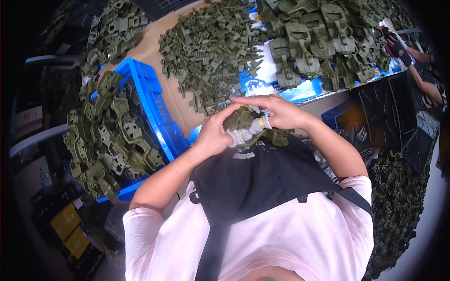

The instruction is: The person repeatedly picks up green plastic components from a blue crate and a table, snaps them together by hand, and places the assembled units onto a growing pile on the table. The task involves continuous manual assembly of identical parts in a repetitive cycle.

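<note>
Close in front of my black apron [248,182], both my hands are closed around an olive-green moulded plastic part [240,120]. My left hand [213,134] grips it from the left and my right hand [283,112] from the right, fingertips nearly meeting over its far side. Both thumbs have whitish wrapping on them and press on the part's near side. More olive plastic [277,137] shows below my right hand; I cannot tell whether it belongs to the same piece. Just beyond my hands lies a heap of small olive parts [201,56].
A blue crate [145,84] stands at the left, with large olive parts [112,133] heaped by it. More large olive parts [318,42] are stacked at the far right. There, a co-worker's dark-gloved hand [397,49] reaches in. Another heap [398,201] lies lower right.
</note>
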Motion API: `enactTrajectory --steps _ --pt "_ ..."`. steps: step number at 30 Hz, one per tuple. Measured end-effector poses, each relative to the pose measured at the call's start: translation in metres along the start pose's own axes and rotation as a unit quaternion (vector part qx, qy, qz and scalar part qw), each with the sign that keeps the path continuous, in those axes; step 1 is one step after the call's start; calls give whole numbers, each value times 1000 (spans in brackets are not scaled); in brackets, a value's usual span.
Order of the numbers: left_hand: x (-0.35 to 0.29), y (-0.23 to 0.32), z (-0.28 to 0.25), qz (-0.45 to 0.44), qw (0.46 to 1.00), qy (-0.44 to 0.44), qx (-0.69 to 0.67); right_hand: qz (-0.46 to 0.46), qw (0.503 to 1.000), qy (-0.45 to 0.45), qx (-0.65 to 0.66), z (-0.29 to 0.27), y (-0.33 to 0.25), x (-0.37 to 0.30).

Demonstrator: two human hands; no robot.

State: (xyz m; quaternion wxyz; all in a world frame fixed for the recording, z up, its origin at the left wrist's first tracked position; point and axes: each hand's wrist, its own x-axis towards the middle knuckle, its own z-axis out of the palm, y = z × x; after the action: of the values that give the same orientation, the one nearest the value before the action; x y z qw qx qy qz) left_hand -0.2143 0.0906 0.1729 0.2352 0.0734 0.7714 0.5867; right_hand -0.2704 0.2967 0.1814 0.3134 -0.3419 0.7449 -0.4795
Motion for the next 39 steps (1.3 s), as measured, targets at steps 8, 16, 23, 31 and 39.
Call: enactTrajectory --steps 8,16,23,31,39 --pt "23 50 -28 100 948 86 -289 -108 917 270 273 -17 -46 19" --pt "11 29 -21 114 990 -87 -1 -104 988 89 -74 -39 -75 -35" --pt "42 63 -24 114 979 -136 103 -77 960 267 -40 -10 -26 -52" --pt "56 65 -58 16 980 22 -199 62 853 313 413 -55 -31 -55" --pt "51 37 -54 -19 992 6 -125 73 912 247 318 -49 -7 -48"
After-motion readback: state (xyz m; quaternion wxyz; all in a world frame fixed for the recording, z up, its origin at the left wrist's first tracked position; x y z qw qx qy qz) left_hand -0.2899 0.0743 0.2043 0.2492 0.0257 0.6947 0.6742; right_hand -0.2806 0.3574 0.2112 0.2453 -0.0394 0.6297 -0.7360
